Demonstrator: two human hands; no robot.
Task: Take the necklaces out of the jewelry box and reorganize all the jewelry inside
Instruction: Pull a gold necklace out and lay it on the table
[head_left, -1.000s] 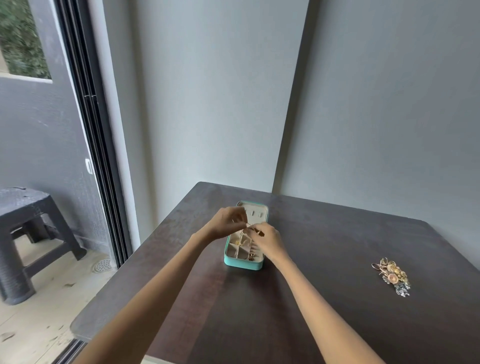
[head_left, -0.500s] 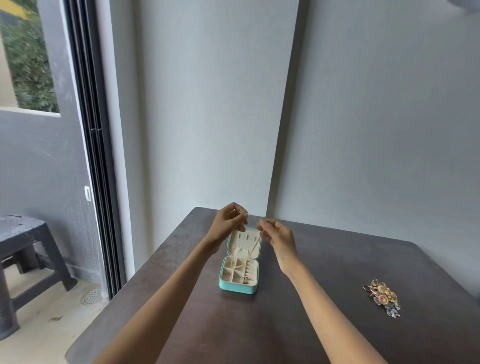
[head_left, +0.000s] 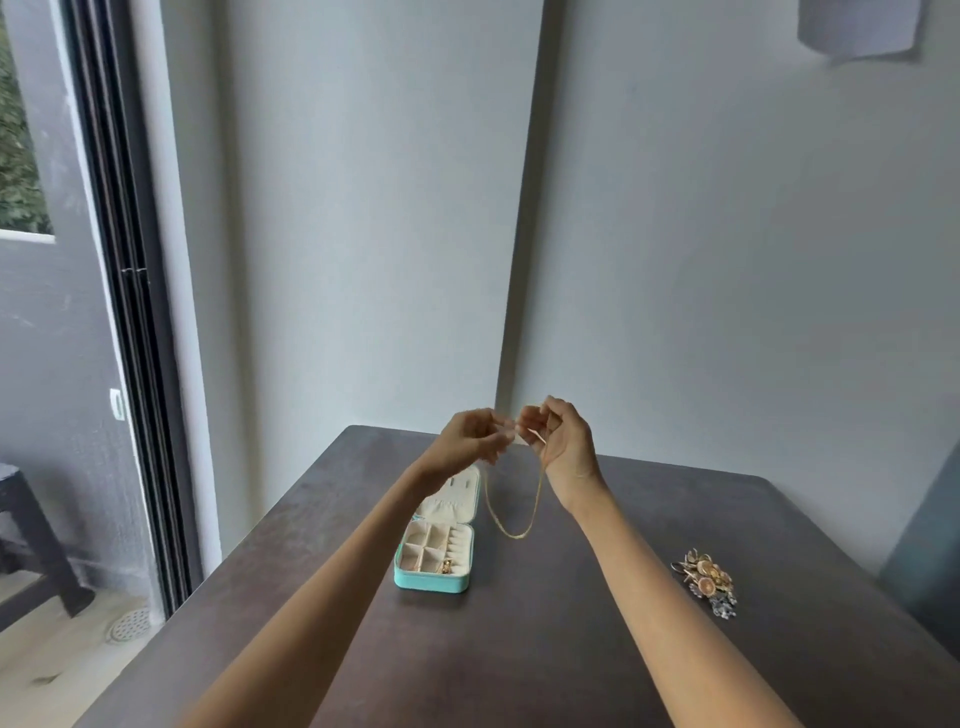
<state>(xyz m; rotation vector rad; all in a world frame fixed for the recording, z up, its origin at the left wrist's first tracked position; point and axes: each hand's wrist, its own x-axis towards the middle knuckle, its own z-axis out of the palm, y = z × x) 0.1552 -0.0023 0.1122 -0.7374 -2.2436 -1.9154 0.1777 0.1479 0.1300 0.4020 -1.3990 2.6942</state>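
Note:
A small teal jewelry box (head_left: 415, 581) lies open on the dark table (head_left: 545, 649), its cream lid leaning back. Small gold pieces sit in its front compartments. Above and just right of the box, my left hand (head_left: 470, 437) and my right hand (head_left: 561, 436) are raised close together. Each pinches one end of a thin gold necklace (head_left: 511, 530). The chain hangs down between my hands in a loop, clear of the box and above the table.
A heap of gold and silver jewelry (head_left: 706, 579) lies on the table to the right. Grey walls meet in a corner behind the table. A sliding door frame (head_left: 135, 312) and a dark plastic stool (head_left: 31, 540) are on the left.
Both hands rose from inside the box, lifting the gold necklace out; it now hangs free between them to the right of the lid. The camera tilted upward.

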